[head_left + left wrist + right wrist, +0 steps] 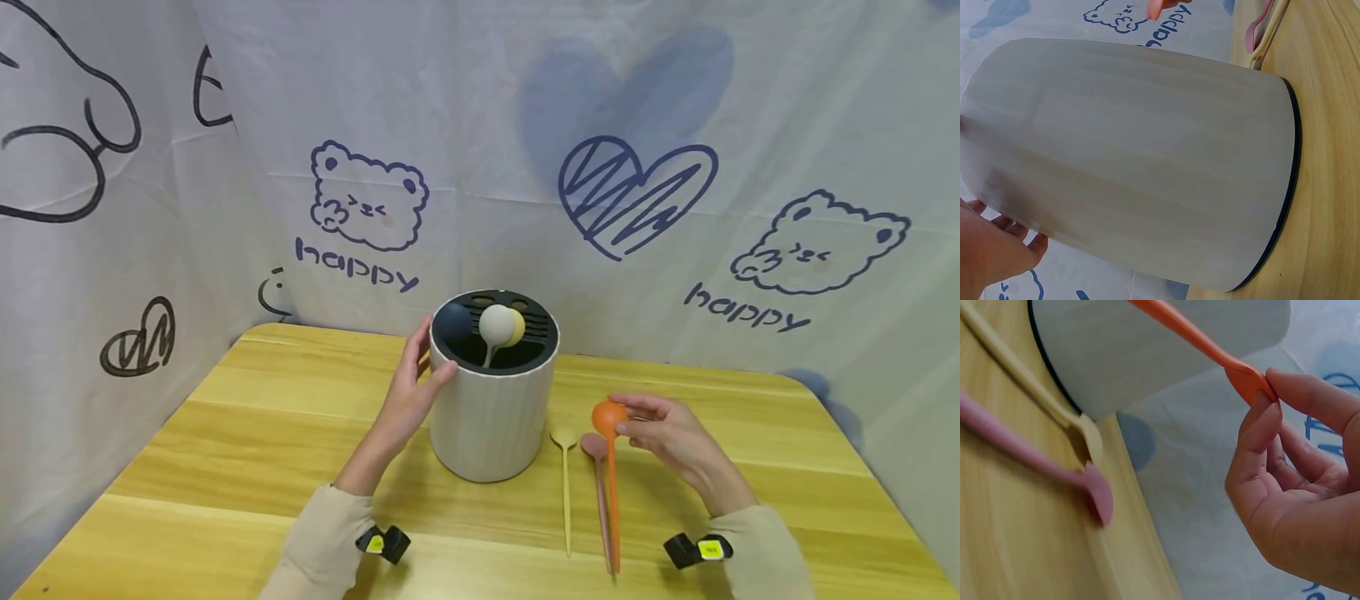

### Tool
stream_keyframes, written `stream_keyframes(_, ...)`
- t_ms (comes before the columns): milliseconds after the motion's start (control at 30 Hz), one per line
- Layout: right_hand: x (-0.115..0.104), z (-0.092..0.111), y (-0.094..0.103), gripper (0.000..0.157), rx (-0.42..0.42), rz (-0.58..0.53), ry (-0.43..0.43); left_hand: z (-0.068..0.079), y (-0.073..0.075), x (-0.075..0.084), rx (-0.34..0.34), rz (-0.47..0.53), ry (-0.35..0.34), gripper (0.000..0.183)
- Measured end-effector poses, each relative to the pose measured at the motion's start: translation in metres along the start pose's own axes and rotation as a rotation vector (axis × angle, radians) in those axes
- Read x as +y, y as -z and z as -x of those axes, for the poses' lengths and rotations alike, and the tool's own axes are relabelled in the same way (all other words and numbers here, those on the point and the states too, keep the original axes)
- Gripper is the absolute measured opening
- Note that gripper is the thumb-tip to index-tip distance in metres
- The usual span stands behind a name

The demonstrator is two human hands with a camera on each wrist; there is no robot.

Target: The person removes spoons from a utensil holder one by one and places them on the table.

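A white ribbed utensil holder (491, 425) with a black slotted top stands upright on the table. My left hand (411, 387) holds its left side, thumb at the front rim and fingers along the wall. A dark blue spoon (453, 322), a white spoon (497, 323) and a yellow spoon (517, 327) stick out of the top. To its right, my right hand (667, 433) pinches an orange spoon (610, 419) by the bowl between thumb and fingers, its handle hanging toward the front. A pink spoon (1101, 495) and a pale yellow spoon (1092, 440) lie close by.
The wooden table (247, 425) carries everything. White cloth (495, 167) with blue drawings hangs behind its back edge, and more cloth (67, 292) covers the left side. Cameras (384, 543) are strapped at both wrists.
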State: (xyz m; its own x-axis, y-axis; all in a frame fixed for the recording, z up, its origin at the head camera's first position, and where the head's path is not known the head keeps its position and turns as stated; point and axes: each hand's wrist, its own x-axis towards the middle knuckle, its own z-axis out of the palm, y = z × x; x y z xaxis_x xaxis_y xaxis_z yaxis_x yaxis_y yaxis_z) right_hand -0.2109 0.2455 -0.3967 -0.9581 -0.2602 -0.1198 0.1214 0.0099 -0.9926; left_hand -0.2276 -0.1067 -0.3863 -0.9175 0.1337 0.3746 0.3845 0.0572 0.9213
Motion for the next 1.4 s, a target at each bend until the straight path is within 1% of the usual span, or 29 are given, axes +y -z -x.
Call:
stream_keyframes(133, 0.005, 0.001, 0.011, 0.041, 0.002, -0.017, -0.030, 0.000, 0.001, 0.001, 0.000, -0.007, -0.007, 0.073)
stream_keyframes(367, 0.016, -0.003, 0.029, 0.050, -0.012, 0.005, -0.058, -0.001, 0.000, 0.001, -0.005, -0.017, -0.006, 0.073)
stream_keyframes(567, 0.026, -0.005, 0.041, 0.050, -0.036, -0.003, -0.083, -0.001, -0.001, 0.000, -0.010, -0.026, 0.013, 0.073)
stream_keyframes(700, 0.029, -0.008, 0.044, 0.052, -0.054, -0.007, -0.097, 0.000, 0.001, 0.000, -0.005, -0.024, 0.017, 0.073)
stream_keyframes(933, 0.034, -0.013, 0.048, 0.048, -0.073, 0.000, -0.117, -0.001, 0.002, 0.001, 0.006, -0.015, 0.003, 0.073)
stream_keyframes(1133, 0.039, -0.013, 0.052, 0.050, -0.083, 0.002, -0.120, 0.000, -0.001, -0.001, -0.002, -0.003, 0.021, 0.073)
stream_keyframes(1233, 0.043, -0.013, 0.054, 0.052, -0.073, 0.011, -0.131, 0.001, -0.001, -0.001, -0.003, 0.003, 0.026, 0.073)
stream_keyframes(1400, 0.049, -0.015, 0.057, 0.050, -0.069, -0.031, -0.142, 0.001, 0.000, -0.001, -0.006, 0.000, 0.024, 0.073)
